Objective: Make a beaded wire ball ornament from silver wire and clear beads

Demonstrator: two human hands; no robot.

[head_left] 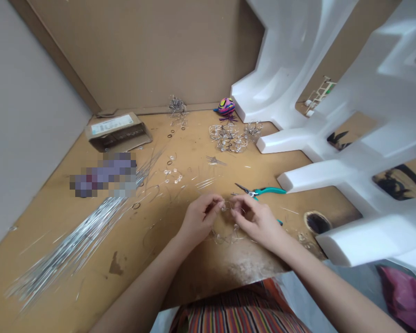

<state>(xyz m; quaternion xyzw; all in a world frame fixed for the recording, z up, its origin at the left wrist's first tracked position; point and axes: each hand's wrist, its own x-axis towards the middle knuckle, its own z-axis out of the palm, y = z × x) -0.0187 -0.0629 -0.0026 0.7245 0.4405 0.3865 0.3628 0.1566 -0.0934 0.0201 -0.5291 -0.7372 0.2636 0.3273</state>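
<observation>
My left hand (198,219) and my right hand (254,219) meet over the wooden bench top (180,259), their fingertips pinching a thin wire loop with a clear bead (225,206). More beaded wire (225,237) trails below my hands, partly hidden by them. Just beyond my right hand lie needle-nose pliers with teal handles (260,190). A handle end (280,222) pokes out past my right wrist, and I cannot tell whether it belongs to the same tool. Several loose clear beads (171,173) lie beyond my left hand.
A long bundle of silver wires (69,240) spreads across the left of the bench. Tangled beaded wire clusters (229,138) and a cardboard box (118,132) lie toward the back. White moulded foam (353,138) juts in at the right, near a dark hole (317,223).
</observation>
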